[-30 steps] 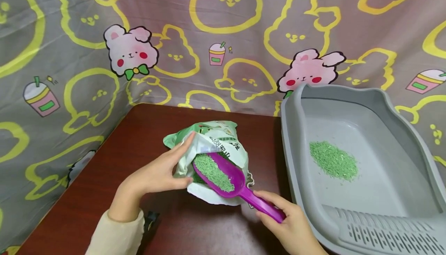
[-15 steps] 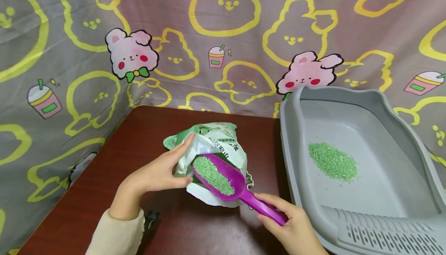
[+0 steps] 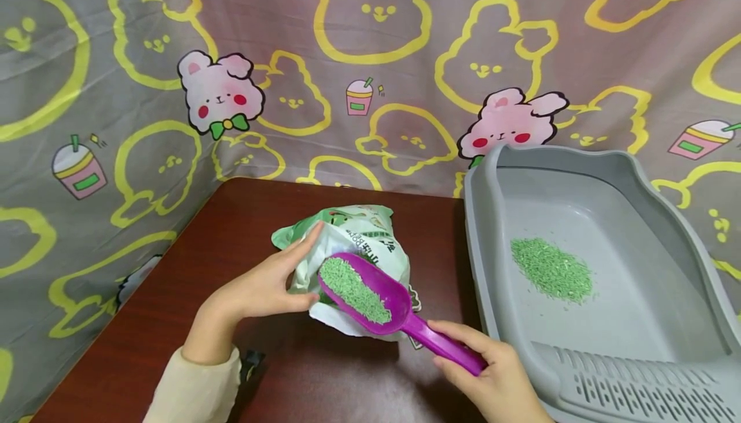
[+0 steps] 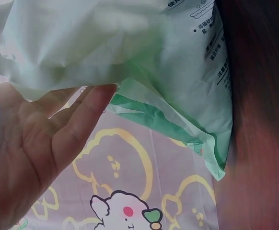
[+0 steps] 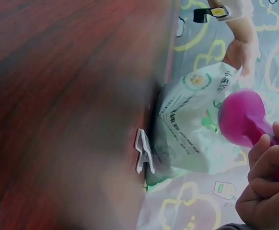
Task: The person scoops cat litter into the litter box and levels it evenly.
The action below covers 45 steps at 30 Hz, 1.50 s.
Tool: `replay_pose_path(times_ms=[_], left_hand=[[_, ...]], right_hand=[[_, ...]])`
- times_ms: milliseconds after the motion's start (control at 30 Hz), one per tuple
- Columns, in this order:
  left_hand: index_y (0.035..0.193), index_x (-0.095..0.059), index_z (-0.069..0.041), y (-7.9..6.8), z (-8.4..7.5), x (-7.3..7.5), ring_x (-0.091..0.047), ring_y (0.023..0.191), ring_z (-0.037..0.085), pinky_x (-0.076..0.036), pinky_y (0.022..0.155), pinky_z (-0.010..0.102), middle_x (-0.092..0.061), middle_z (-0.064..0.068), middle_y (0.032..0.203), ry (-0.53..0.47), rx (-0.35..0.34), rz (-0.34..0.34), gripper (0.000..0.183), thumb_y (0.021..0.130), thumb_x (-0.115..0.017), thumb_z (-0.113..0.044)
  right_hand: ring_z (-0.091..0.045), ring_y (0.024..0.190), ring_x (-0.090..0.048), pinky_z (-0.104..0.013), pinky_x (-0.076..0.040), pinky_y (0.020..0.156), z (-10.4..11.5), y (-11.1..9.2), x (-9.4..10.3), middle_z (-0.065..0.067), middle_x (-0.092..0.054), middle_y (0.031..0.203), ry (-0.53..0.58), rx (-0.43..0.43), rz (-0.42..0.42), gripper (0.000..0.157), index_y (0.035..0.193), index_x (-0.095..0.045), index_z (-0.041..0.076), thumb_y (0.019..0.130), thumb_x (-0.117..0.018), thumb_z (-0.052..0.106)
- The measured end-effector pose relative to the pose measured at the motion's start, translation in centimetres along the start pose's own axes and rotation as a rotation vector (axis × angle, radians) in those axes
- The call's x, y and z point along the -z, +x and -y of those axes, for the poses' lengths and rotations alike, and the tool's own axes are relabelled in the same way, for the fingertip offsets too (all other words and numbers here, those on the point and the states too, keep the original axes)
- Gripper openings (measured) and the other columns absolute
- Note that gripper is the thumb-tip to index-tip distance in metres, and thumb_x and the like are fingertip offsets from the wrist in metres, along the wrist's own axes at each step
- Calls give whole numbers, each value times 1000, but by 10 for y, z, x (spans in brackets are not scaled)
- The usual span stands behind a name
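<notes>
In the head view a bag of green cat litter point(image 3: 370, 243) lies on the table with its torn mouth facing the person. My left hand point(image 3: 260, 288) holds the mouth's left side, thumb and fingers spread around it; the left wrist view shows the fingers point(image 4: 77, 120) against the bag's film. My right hand point(image 3: 492, 371) grips the handle of a purple scoop point(image 3: 399, 294). Green pellets point(image 3: 356, 291) lie along the scoop, which is just at the bag's mouth. Its underside faces the right wrist view, where the curled fingers point(image 5: 269, 163) show on the handle.
To the right stands a grey litter box point(image 3: 480, 269) with a pile of green pellets point(image 3: 552, 269) inside and a slotted step at its near end. A small clip-like piece point(image 5: 143, 151) stands beside the bag. A patterned curtain point(image 3: 382, 134) hangs behind the table point(image 3: 214, 243).
The right hand has drawn the loaded scoop slightly up and toward the right, out of the bag's mouth. My left hand stays at the bag. The head view has tilted a little.
</notes>
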<state>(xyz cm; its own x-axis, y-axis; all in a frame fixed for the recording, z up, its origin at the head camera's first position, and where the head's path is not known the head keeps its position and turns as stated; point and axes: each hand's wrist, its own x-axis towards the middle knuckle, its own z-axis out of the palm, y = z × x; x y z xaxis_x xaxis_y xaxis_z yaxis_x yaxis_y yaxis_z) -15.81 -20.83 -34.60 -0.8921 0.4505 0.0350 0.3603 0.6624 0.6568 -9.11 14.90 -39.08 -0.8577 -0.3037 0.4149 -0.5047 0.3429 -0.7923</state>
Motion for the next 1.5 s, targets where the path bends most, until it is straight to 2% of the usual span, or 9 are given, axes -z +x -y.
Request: replay_pose_path(times_ms=[367,667,867,1100,1367,1500], left_hand=[[162,-2,-18,0,0,0,-19,151,22,-33,115,54,-9,2,168,-23,7,3,108,82,-74,-22],[162,-3,-20,0,1,0,-27,146,21,-38,112,52,-11,1,168,-19,1,-2,108,82,-75,-23],[162,-2,-20,0,2,-1,-26,148,22,-39,111,52,-10,2,168,-17,-1,-1,108,82,-74,-22],[162,-3,-19,0,2,-1,-25,149,22,-36,113,53,-10,3,168,-5,-5,-9,107,81,-74,-22],[162,-4,-17,0,1,-2,-27,148,22,-33,115,50,-13,4,167,25,-18,-25,108,80,-75,-20],[162,-4,-19,0,2,-2,-25,149,22,-32,116,48,-13,5,168,23,-20,-28,108,79,-75,-20]], right_hand=[[-3,78,-58,-24,-52,56,1,1,9,7,-70,108,23,-23,14,48,122,-70,17,79,-79,1],[-3,74,-58,-21,-50,54,4,3,15,8,-72,110,6,16,-28,50,121,-72,16,75,-81,-3],[-4,74,-59,-22,-51,54,6,4,20,16,-70,112,-4,-22,-44,48,120,-72,16,76,-80,-2],[-3,74,-58,-20,-48,53,6,5,27,16,-71,107,-44,-6,-80,51,119,-72,16,74,-80,-5],[-2,69,-55,-19,-46,52,8,7,38,18,-71,104,-86,-37,-128,49,116,-74,14,72,-81,-7],[-2,73,-57,-18,-47,55,8,7,43,20,-71,107,-92,-53,-143,49,117,-74,12,73,-80,-8]])
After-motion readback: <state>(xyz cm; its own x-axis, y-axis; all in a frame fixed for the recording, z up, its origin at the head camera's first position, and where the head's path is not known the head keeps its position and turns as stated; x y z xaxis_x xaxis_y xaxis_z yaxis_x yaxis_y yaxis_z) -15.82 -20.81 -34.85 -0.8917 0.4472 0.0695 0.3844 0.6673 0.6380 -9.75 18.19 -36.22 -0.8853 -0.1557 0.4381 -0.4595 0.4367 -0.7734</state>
